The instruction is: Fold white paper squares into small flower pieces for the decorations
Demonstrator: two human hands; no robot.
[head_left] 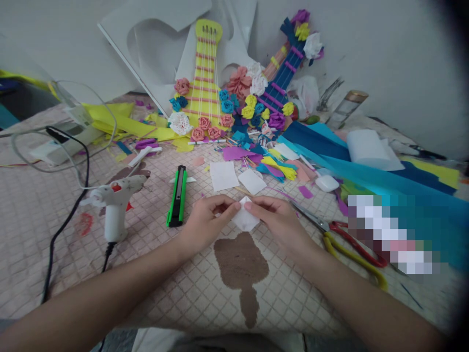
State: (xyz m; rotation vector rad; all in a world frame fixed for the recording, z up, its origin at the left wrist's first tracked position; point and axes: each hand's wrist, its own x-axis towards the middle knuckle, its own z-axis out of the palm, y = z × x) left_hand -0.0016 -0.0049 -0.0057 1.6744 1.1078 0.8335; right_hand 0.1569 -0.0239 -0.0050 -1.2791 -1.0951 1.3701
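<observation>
Both my hands pinch a small piece of white crepe paper (245, 221) over the middle of the table. My left hand (210, 217) grips its upper left edge between thumb and fingers. On the other side, my right hand (279, 220) holds the upper right edge the same way, thumbs nearly touching. Just beyond lie a white paper square (223, 176) and a second white piece with rounded corners (252, 181). Left of my left hand is a green utility knife (178, 198). Scissors (339, 234) with red and yellow handles lie beside my right forearm.
A white glue gun (115, 203) with a black cord stands at left. Behind are a yellow paper guitar (206, 88) and a blue one (280, 90), both with paper flowers. Crepe paper scraps (238, 153), a white roll (368, 148) and blue sheets (395, 178) spread across the back and right.
</observation>
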